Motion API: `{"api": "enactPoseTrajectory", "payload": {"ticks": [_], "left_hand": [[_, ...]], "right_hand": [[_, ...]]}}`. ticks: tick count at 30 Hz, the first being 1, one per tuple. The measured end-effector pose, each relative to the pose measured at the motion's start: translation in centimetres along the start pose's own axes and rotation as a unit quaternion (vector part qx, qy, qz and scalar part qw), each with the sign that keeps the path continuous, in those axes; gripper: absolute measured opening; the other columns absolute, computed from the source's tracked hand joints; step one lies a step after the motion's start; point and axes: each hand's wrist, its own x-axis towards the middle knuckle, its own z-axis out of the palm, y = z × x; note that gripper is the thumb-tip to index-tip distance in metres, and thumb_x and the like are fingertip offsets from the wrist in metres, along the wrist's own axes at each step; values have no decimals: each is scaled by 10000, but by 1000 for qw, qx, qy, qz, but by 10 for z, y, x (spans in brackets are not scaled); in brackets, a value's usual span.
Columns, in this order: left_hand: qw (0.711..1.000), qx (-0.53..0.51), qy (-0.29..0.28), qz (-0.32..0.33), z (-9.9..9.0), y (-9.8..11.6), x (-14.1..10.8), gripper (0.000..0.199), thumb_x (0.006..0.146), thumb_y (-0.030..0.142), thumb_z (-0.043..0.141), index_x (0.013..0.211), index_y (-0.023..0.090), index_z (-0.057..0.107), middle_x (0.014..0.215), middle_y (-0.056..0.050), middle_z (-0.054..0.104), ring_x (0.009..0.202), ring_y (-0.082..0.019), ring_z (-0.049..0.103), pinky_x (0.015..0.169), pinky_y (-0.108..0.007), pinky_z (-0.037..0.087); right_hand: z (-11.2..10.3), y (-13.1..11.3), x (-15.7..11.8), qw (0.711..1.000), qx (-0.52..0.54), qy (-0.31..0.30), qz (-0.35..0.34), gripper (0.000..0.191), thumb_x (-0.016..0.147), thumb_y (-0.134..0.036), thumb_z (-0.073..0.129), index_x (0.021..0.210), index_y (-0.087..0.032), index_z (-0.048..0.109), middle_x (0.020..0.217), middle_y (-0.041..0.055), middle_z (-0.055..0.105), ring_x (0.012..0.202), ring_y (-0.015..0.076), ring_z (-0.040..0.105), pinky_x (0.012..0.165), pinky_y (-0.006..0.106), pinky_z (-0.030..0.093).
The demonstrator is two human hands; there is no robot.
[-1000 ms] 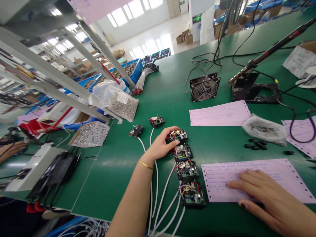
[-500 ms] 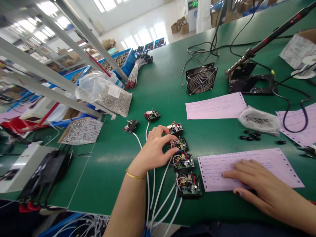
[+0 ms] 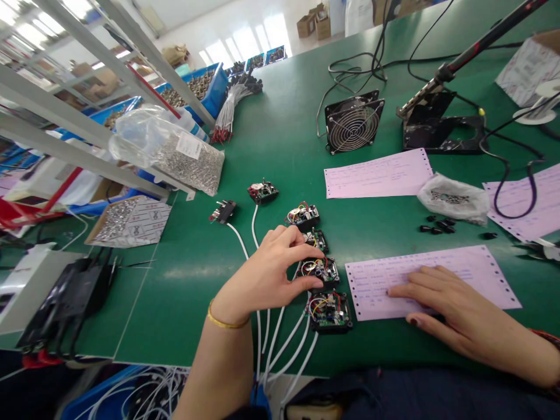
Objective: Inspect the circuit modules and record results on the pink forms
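Note:
Four small black housings with exposed green circuit boards and coloured wires stand in a column. My left hand [image 3: 273, 271] has its thumb and forefinger on opposite edges of one open circuit-board housing [image 3: 324, 272], third from the far end. Its knuckles partly cover the housing behind, while the farthest housing [image 3: 305, 216] and the nearest housing [image 3: 330, 312] show in full. White cables [image 3: 280, 344] run from the column towards my body. My right hand [image 3: 446, 303] lies flat with fingers stretched out on a pink printed sheet [image 3: 475, 265], holding nothing.
Left of the column lie two more wired pieces [image 3: 263, 191]. Behind stand a black fan [image 3: 354, 123] and a soldering iron in its holder [image 3: 441, 128]. A bag of small black parts [image 3: 455, 198] is at right; a bag of metal pins [image 3: 188, 160] leans by the shelf frame.
My left hand has moved nearer along the column, from the second housing to the third. My right hand stays on the sheet. The whole view has shifted slightly.

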Motion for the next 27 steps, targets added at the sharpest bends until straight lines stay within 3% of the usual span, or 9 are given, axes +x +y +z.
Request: {"api": "enactPoseTrajectory", "payload": {"ticks": [4, 12, 19, 22, 27], "left_hand": [[999, 23, -21, -16, 3, 2, 0, 318, 892, 405, 773, 1184, 301, 705, 1031, -48, 561, 988, -252, 523, 942, -442, 424], [1000, 23, -10, 9, 3, 2, 3, 298, 916, 295, 737, 1209, 271, 686, 1063, -52, 568, 1007, -245, 528, 968, -429, 414], [1000, -7, 2, 24, -5, 7, -3, 141, 976, 254, 636, 1089, 274, 717, 1011, -40, 577, 981, -225, 539, 930, -402, 419], [999, 28, 45, 4, -6, 2, -3, 142, 996, 300, 603, 1083, 248, 702, 1002, -48, 599, 953, -231, 548, 902, -411, 432], [970, 97, 203, -96, 6, -25, 4, 408, 979, 452, 612, 1309, 212, 598, 1224, -113, 585, 1167, -304, 547, 1042, -506, 438]], "right_hand": [[-1, -2, 2, 1000, 18, -14, 16, 336, 1024, -427, 517, 1265, -295, 710, 1125, 69, 770, 1049, 263, 705, 889, 420, 542], [-3, -1, 3, 999, 27, -16, 8, 339, 1043, -428, 490, 1258, -268, 698, 1095, 76, 760, 1000, 248, 690, 847, 392, 510], [-4, -1, 4, 999, 27, -23, 9, 342, 1045, -432, 488, 1252, -262, 700, 1076, 77, 760, 994, 247, 691, 842, 392, 512], [-4, -1, 3, 999, 26, -16, 13, 342, 1035, -437, 499, 1251, -280, 712, 1097, 74, 770, 1005, 252, 702, 836, 393, 529], [4, 5, -4, 1000, -7, 22, -7, 336, 1002, -436, 553, 1279, -328, 709, 1153, 41, 786, 1037, 270, 735, 897, 436, 570]]}}
